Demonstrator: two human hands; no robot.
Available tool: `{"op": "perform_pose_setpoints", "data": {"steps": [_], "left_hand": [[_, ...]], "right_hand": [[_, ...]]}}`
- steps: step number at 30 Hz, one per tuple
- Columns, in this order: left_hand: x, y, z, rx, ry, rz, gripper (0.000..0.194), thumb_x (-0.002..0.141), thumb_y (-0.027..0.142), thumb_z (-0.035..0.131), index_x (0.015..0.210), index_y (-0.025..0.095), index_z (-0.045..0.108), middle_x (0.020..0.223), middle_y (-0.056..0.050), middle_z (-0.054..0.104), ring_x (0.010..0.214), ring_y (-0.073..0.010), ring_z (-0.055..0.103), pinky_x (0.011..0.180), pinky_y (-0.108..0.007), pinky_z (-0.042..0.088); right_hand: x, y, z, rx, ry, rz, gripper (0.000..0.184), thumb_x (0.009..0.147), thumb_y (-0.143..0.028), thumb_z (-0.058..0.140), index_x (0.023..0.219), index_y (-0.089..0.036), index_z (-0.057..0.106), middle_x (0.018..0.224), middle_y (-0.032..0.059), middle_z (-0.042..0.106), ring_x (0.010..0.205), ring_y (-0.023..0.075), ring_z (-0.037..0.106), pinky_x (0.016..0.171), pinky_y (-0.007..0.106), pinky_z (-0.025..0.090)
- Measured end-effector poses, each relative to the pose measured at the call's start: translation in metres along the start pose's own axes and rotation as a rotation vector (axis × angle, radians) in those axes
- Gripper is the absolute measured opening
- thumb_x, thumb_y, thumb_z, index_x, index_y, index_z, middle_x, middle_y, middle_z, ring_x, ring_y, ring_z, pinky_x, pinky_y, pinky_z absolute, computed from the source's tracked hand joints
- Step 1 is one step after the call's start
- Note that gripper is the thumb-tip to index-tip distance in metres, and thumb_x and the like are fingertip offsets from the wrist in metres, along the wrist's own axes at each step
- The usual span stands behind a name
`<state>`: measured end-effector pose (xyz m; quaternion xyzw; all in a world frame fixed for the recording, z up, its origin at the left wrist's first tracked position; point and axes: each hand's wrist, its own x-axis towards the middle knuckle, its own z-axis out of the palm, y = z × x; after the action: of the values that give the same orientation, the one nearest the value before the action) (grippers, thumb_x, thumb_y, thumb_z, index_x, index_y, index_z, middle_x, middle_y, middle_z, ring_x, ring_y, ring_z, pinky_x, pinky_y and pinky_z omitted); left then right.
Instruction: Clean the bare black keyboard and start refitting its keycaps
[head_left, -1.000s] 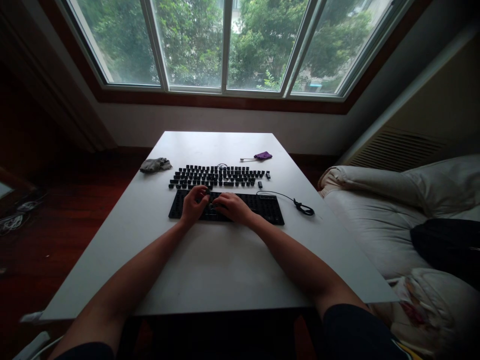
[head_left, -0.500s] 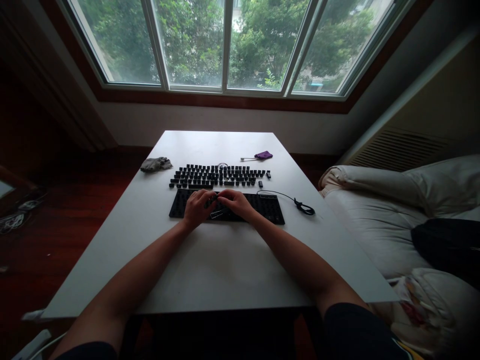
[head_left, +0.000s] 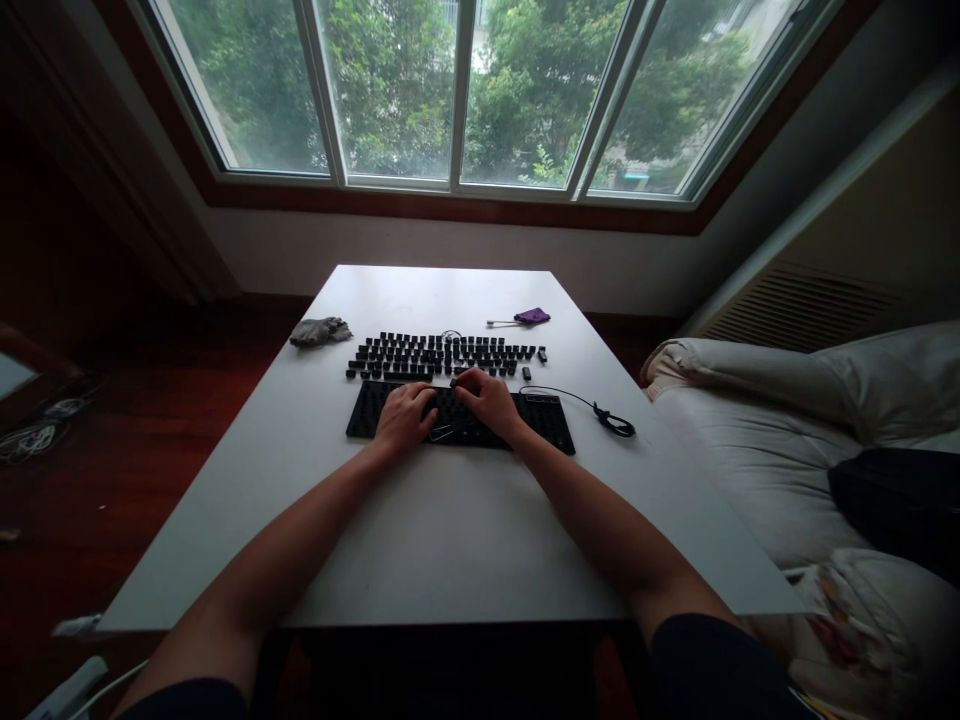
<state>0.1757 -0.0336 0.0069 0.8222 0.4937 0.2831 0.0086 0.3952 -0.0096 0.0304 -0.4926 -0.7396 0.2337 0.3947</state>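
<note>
A black keyboard (head_left: 551, 425) lies across the white table in front of me, its keycaps apparently off across much of it. My left hand (head_left: 405, 415) rests on the left-middle part of it, fingers stretched forward and apart, with nothing seen in them. Near the keyboard's back edge, my right hand (head_left: 486, 398) has thumb and fingertips pinched around a small black keycap (head_left: 453, 383). Behind the keyboard, loose black keycaps (head_left: 405, 352) stand in rows laid out like a keyboard. Thin light strips (head_left: 442, 433) show on the keyboard between my hands; their kind cannot be made out.
A grey crumpled cloth or glove (head_left: 321, 331) lies at the table's left edge. At the back right are a purple pouch (head_left: 532, 316) and a thin stick (head_left: 504, 323). A bundled black cable (head_left: 613, 420) lies to the right. A pale sofa (head_left: 742, 440) stands beside the table.
My hands have moved apart. The right one has shifted back toward the rows with a keycap at its fingertips; the left has flattened onto the keyboard. The view has shifted slightly.
</note>
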Motion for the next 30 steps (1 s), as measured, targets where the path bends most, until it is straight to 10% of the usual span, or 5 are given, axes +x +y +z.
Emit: {"op": "perform_pose_setpoints", "data": {"steps": [12, 30], "left_hand": [[0.000, -0.003, -0.004, 0.014, -0.023, 0.006, 0.029, 0.083, 0.026, 0.067, 0.112, 0.023, 0.068, 0.127, -0.010, 0.065, 0.114, -0.0312, 0.058, 0.099, -0.048, 0.046], [-0.001, -0.001, -0.009, 0.019, -0.026, -0.004, 0.026, 0.084, 0.026, 0.066, 0.110, 0.022, 0.065, 0.124, -0.011, 0.064, 0.114, -0.0310, 0.056, 0.098, -0.048, 0.045]], "right_hand": [[0.059, -0.023, 0.024, -0.808, -0.333, -0.045, 0.022, 0.097, -0.035, 0.059, 0.113, -0.022, 0.067, 0.105, 0.0126, 0.076, 0.100, 0.0270, 0.071, 0.080, 0.031, 0.048], [0.062, -0.032, 0.031, -0.806, -0.337, 0.002, 0.028, 0.097, -0.034, 0.059, 0.122, -0.022, 0.062, 0.106, 0.0119, 0.076, 0.098, 0.0270, 0.071, 0.079, 0.031, 0.047]]}}
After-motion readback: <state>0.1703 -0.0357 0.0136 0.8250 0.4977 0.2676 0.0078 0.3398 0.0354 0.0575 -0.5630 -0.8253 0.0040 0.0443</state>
